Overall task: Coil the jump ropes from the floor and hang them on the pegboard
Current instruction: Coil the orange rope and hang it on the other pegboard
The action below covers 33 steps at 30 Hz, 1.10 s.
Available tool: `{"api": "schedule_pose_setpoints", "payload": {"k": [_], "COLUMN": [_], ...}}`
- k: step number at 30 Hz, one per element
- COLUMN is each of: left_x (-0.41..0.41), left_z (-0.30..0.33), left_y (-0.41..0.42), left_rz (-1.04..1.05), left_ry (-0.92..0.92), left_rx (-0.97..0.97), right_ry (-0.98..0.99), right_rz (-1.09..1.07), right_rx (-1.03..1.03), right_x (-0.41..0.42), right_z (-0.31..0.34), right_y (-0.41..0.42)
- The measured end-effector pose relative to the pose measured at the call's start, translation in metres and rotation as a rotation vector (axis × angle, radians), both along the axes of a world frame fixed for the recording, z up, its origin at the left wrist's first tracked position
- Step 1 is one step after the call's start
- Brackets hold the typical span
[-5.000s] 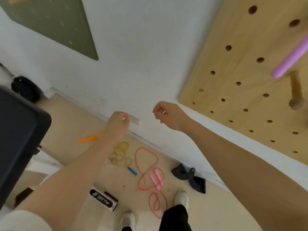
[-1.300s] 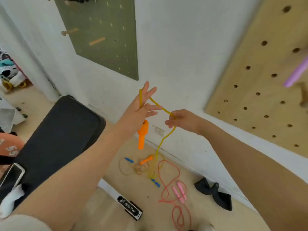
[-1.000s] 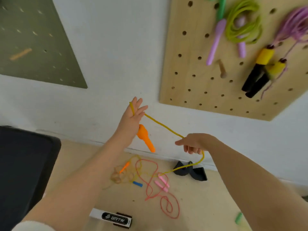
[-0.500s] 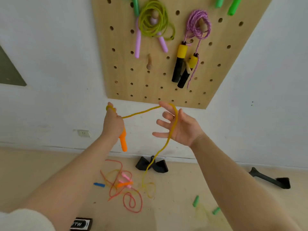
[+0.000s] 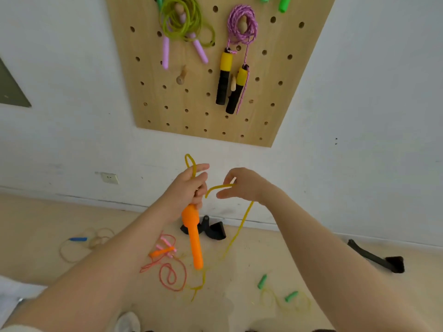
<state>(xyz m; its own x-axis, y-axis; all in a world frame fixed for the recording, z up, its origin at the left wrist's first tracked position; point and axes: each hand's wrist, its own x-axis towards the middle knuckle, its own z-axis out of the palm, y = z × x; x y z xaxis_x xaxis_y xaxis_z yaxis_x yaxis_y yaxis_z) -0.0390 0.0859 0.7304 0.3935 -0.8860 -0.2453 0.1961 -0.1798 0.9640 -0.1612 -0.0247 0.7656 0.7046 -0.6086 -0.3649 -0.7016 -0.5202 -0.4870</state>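
Floor, far left: a pale rope with a blue handle [image 5: 78, 239] is left lying in loose loops on the floor [image 5: 36, 236], not yet gathered.
Floor, centre: a pink rope [image 5: 171, 275] is seen sprawled below the arms, with the yellow rope's second orange handle [image 5: 160, 252] lying across it.
Left hand [image 5: 185, 188]: it is closed around the top of the hanging orange handle [image 5: 193, 236], and a small loop of the yellow rope [image 5: 189, 162] is held standing above the fingers.
Change: half a second ago the rope was stretched wide between the two hands and draped over a spread right palm; now the hands have been brought close together, and the span between them has been shortened to a short arc.
Right hand [image 5: 242, 185]: the rope is pinched lightly between thumb and fingertips, the other fingers loosely curled; from there the free length [image 5: 236, 236] is let down to the floor.
Meaning: a further turn appears to be in the course of being passed to the left hand; most of the rope remains on the floor, so coiling is judged to be at an early stage.
Pegboard [image 5: 191, 111]: a green rope [image 5: 183, 22] and a purple rope [image 5: 242, 22] are already hung; a bare wooden peg [image 5: 181, 76] is seen between them, lower down.
Floor, right: a faint yellow rope with green handles [image 5: 275, 287] is still to be collected.
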Motion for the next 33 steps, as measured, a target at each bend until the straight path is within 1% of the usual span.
{"api": "schedule_pose_setpoints", "payload": {"k": [1,3,5,6,7,9,11,13,15,16,17,19,21,23,25,26,29,33], "left_x": [-0.006,-0.014,-0.018,-0.018,-0.019,-0.019,-0.021,-0.022,-0.021,-0.022,-0.021,-0.022,-0.022,-0.020,-0.017,-0.016,-0.014,-0.011], "left_z": [0.004,0.010,0.014,0.016,0.017,0.016,0.016,0.017,0.015,0.018,0.019,0.021,0.019,0.015,0.012,0.011,0.010,0.009], "left_y": [0.005,0.010,0.010,0.009,0.009,0.010,0.012,0.012,0.010,0.009,0.007,0.003,-0.001,-0.006,-0.009,-0.010,-0.011,-0.012], "left_rz": [-0.041,-0.079,-0.074,-0.082,-0.108,-0.182,-0.212,-0.250,-0.325,-0.349,-0.356,-0.360,-0.361,-0.342,-0.348,-0.365,-0.425,-0.342], "left_ry": [0.003,-0.072,-0.157,-0.184,-0.218,-0.288,-0.256,-0.068,0.163,0.256,0.296,0.305,0.306,0.229,0.169,0.169,0.117,0.140], "left_rx": [0.010,0.010,0.007,0.020,0.042,0.075,0.055,-0.030,-0.145,-0.171,-0.178,-0.177,-0.154,-0.119,-0.107,-0.113,-0.170,-0.213], "right_ry": [-0.014,0.020,0.082,0.080,0.020,-0.235,-0.486,-0.661,-0.739,-0.750,-0.755,-0.785,-0.842,-0.862,-0.841,-0.852,-0.979,-1.006], "right_rz": [0.040,0.196,0.356,0.412,0.447,0.427,0.321,0.200,0.096,0.029,-0.051,-0.244,-0.419,-0.516,-0.576,-0.625,-0.786,-0.891], "right_rx": [0.033,0.064,0.036,0.019,0.024,0.119,0.199,0.244,0.247,0.228,0.192,0.120,0.101,0.088,0.086,0.133,0.404,0.485], "right_x": [-0.006,-0.014,-0.021,-0.023,-0.026,-0.028,-0.030,-0.032,-0.032,-0.031,-0.030,-0.029,-0.029,-0.029,-0.027,-0.025,-0.019,-0.017], "right_z": [-0.003,-0.002,0.007,0.013,0.019,0.031,0.043,0.050,0.049,0.045,0.041,0.033,0.030,0.029,0.025,0.023,0.020,0.013], "right_y": [0.003,0.008,0.015,0.017,0.019,0.020,0.016,0.008,0.002,-0.002,-0.005,-0.011,-0.018,-0.025,-0.028,-0.029,-0.031,-0.035]}}
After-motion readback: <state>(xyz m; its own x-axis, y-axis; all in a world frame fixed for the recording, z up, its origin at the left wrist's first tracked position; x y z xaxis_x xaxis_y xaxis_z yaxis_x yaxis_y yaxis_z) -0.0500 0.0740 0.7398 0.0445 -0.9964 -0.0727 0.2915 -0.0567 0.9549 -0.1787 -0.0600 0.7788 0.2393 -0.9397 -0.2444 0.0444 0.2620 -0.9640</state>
